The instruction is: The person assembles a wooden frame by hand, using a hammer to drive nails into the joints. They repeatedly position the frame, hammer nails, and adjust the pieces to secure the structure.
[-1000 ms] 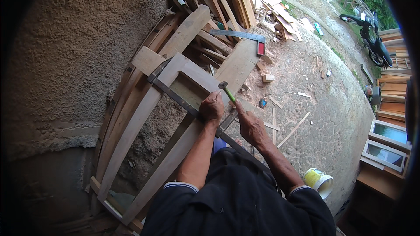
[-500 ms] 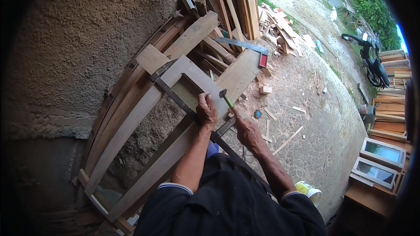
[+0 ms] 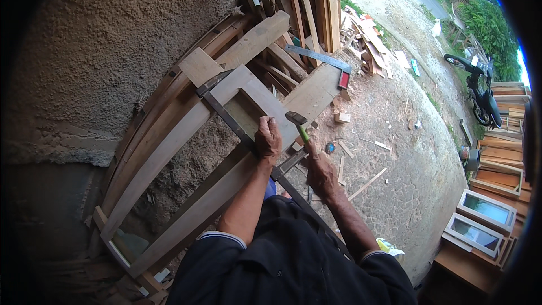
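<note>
My right hand is wrapped round the green handle of a hammer. Its dark head hovers over or beside the near right edge of a pale wooden frame; I cannot tell if they touch. Against the frame's inner edge, my left hand is closed with its thumb uppermost. Whatever its fingers pinch is hidden. A dark metal bar clamp runs across the frame, passing under my left wrist. Long side rails of the frame stretch toward the lower left.
A try square lies on a wide board beyond the frame. Planks lean at the back, with offcuts beside them. A rough wall stands left. Glazed window frames and a motorcycle are at right.
The hammer head has turned and looks larger, a little farther right along the frame's edge. My left hand keeps its place on the frame. The whole view has shifted slightly.
</note>
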`<state>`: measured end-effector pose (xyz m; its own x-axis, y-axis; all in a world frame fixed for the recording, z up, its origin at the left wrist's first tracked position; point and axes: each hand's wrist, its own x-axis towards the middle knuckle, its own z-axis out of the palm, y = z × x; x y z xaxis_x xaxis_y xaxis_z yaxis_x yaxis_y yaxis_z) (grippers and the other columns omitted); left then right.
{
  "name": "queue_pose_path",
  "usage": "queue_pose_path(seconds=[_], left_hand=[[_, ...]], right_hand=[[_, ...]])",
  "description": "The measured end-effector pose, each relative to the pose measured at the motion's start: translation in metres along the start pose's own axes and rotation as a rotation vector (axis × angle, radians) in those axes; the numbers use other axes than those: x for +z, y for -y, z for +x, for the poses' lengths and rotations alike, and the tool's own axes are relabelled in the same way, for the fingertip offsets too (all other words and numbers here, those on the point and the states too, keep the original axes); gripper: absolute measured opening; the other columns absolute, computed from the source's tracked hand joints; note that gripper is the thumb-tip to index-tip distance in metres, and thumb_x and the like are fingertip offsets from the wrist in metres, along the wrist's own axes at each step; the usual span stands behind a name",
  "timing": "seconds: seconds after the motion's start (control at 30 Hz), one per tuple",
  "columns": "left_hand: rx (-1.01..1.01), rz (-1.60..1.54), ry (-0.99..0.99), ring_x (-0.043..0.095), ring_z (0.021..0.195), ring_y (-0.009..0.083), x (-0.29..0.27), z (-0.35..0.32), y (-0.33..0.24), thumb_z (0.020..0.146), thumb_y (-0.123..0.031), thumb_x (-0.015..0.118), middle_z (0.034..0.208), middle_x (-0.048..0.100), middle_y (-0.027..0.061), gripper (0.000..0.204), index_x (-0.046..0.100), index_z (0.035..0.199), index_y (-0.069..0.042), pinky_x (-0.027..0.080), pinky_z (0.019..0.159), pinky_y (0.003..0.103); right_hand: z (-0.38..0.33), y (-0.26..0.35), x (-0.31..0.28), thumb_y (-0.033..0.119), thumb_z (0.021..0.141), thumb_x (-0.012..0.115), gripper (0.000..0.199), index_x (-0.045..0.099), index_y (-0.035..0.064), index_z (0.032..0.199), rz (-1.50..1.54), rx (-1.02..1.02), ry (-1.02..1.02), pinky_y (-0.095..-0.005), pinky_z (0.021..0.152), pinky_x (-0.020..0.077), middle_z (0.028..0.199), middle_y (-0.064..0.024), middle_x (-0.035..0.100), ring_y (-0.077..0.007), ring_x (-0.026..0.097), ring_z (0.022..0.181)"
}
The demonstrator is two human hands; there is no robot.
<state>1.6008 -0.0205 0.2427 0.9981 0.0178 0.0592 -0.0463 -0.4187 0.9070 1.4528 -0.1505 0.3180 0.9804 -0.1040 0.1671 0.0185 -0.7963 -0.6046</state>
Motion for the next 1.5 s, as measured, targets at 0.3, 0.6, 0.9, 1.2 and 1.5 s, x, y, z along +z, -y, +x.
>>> queue_pose_path(seconds=[0.3, 0.6, 0.9, 1.2, 1.5], left_hand=[[0.014, -0.015, 0.002, 0.068, 0.078, 0.0374, 0.001, 0.001, -0.003, 0.103, -0.028, 0.051, 0.085, 0.068, 0.0185, 0.022, 0.058, 0.105, -0.007, 0.051, 0.066, 0.046], [0.004, -0.032, 0.008, 0.068, 0.081, 0.0423, 0.001, 0.001, -0.001, 0.103, -0.030, 0.050, 0.085, 0.068, 0.0208, 0.023, 0.058, 0.105, -0.009, 0.051, 0.067, 0.050], [0.017, -0.058, 0.009, 0.066, 0.075, 0.0346, 0.000, 0.002, -0.003, 0.103, -0.028, 0.051, 0.081, 0.066, 0.0172, 0.024, 0.058, 0.102, -0.005, 0.050, 0.065, 0.045], [-0.009, -0.211, 0.370, 0.067, 0.079, 0.0385, -0.016, -0.001, -0.022, 0.107, -0.046, 0.038, 0.085, 0.066, 0.0216, 0.049, 0.059, 0.102, -0.002, 0.050, 0.068, 0.045], [-0.031, -0.173, 0.489, 0.068, 0.076, 0.0327, -0.030, 0.028, -0.030, 0.106, -0.056, 0.032, 0.078, 0.066, 0.0194, 0.063, 0.060, 0.101, 0.001, 0.051, 0.066, 0.043]], right_hand=[[0.000, -0.004, 0.001, 0.004, 0.091, 0.047, 0.072, 0.026, 0.0193, 0.159, -0.097, 0.111, 0.097, -0.0513, 0.056, 0.0484, 0.075, -0.0216, 0.059, -0.0382, 0.061, 0.060], [0.002, 0.002, -0.003, 0.007, 0.092, 0.050, 0.074, 0.024, 0.0214, 0.160, -0.175, 0.154, 0.177, -0.0502, 0.055, 0.0478, 0.073, -0.0243, 0.060, -0.0378, 0.062, 0.059], [0.004, 0.006, -0.006, 0.005, 0.093, 0.050, 0.073, 0.027, 0.0207, 0.160, -0.101, 0.107, 0.092, -0.0484, 0.053, 0.0448, 0.073, -0.0199, 0.056, -0.0357, 0.058, 0.057], [0.042, 0.008, 0.021, 0.009, 0.092, 0.057, 0.042, 0.063, 0.0194, 0.132, 0.111, 0.114, -0.021, -0.0495, 0.062, 0.0471, 0.080, -0.0208, 0.057, -0.0393, 0.061, 0.073], [0.095, 0.017, 0.046, 0.014, 0.091, 0.062, 0.009, 0.067, 0.0076, 0.093, 0.148, 0.146, 0.057, -0.0496, 0.068, 0.0489, 0.083, -0.0214, 0.059, -0.0419, 0.062, 0.078]])
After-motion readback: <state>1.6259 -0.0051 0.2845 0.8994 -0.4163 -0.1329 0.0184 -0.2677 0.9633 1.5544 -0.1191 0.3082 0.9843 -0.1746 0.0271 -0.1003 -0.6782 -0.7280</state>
